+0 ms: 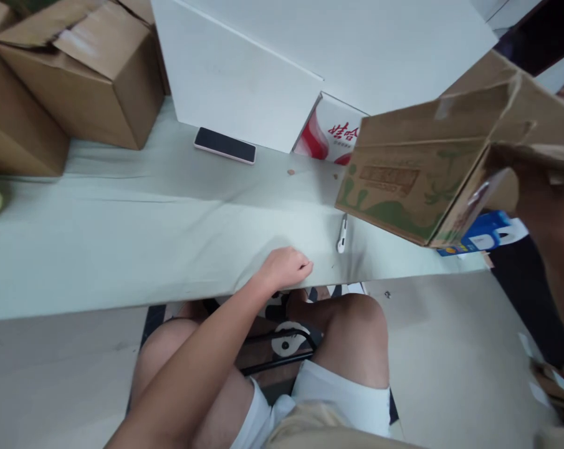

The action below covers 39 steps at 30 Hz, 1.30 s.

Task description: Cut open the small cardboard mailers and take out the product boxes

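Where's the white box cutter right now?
In the head view, the white box cutter lies on the table right of centre, between the left hand and the green-printed box.

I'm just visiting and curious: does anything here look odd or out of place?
Slightly. The printed box looks tilted, with an end flap bent outward. Small brownish bits lie on the table, like scraps, though I can't tell what they are. A cutter lies loose there too. No spill shows.

White shorts (349,393) leave both knees (363,315) bare; the top (328,433), partly seen, is beige.
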### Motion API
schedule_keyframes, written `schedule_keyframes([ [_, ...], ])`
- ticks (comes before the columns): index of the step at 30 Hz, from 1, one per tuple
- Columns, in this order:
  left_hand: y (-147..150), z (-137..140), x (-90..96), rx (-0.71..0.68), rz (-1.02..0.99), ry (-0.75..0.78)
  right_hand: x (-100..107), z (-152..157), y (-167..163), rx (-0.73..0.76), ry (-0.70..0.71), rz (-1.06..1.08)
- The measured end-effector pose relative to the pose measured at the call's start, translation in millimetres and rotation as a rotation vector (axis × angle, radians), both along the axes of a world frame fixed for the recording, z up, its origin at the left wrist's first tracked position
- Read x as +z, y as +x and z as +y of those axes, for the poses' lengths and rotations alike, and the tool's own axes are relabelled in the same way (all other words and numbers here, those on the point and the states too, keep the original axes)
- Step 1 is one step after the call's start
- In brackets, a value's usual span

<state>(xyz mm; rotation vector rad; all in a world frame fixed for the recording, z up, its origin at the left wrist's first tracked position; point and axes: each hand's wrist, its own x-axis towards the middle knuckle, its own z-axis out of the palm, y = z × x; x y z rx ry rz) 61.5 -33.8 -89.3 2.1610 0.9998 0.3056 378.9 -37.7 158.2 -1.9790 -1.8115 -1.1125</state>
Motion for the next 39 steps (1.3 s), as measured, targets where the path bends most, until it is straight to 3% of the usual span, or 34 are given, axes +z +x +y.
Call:
schedule_keyframes([
  [4, 5.6, 5.4, -5.1, 0.013, -0.039, -0.005, -37.5, -21.7, 64.6, -0.127, 0.167, 0.087],
  [7, 9.9, 9.6, -8.3, 0.037, -0.045, 0.002, -80.0, -38.6, 97.0, -0.175, 0.031, 0.243],
  [10, 13.2, 14.2, -10.3, 0.046, -0.023, 0.010, -117.5, -49.8, 113.8, -0.121, -0.150, 0.379],
  [13, 17.1, 18.9, -12.2, 0.027, -0.006, 0.016, -140.2, -46.0, 122.7, -0.094, -0.205, 0.436],
  [18, 29.2, 25.4, -17.0, 0.040, -0.023, 0.007, -153.4, -13.3, 134.3, -0.154, -0.189, 0.467],
  [21, 34.1, 28.2, -19.0, 0.067, -0.050, 0.006, -161.7, -2.9, 132.7, -0.201, -0.069, 0.485],
  [24, 33.9, 29.6, -18.8, 0.110, -0.076, 0.015, -182.1, -7.5, 121.2, -0.348, 0.213, 0.706],
  [25, 33.2, 29.7, -18.6, 0.124, -0.083, 0.018, -192.4, -9.3, 116.8, -0.387, 0.245, 0.820],
  [27, 31.6, 29.5, -18.8, 0.142, -0.094, 0.022, -216.1, -7.5, 110.2, -0.405, 0.156, 1.030],
  [29, 30.4, 29.0, -19.9, 0.143, -0.102, 0.023, -239.4, 5.0, 108.9, -0.372, 0.019, 1.150],
  [32, 29.7, 28.2, -22.3, 0.136, -0.106, 0.021, -263.3, 40.6, 117.0, -0.356, -0.022, 1.223],
  [39, 31.8, 30.5, -24.6, 0.128, -0.126, 0.002, -276.9, 117.3, 144.2, -0.254, -0.062, 1.164],
])
